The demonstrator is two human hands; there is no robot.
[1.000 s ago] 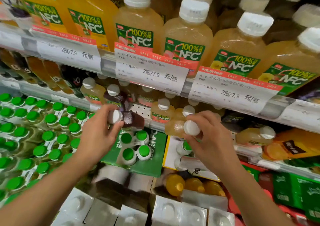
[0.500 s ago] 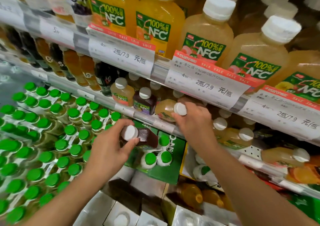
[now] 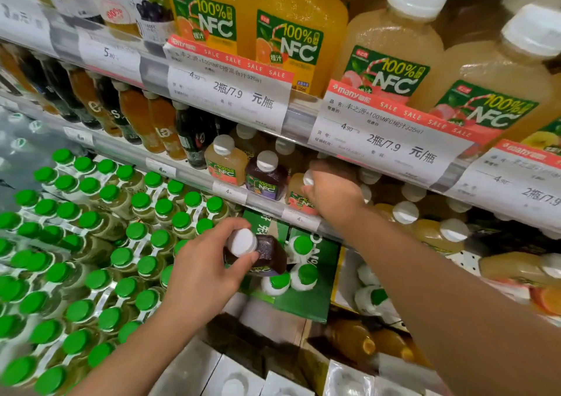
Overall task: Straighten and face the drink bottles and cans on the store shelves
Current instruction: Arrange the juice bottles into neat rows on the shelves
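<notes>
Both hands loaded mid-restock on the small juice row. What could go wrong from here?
1. The left hand holds the dark juice bottle tipped on its side by the cap end, out over the green-capped bottles; a slip would likely drop it onto them.
2. The right hand is setting the peach bottle at the shelf's front edge, tight beside the purple bottle; a nudge might topple either.
</notes>
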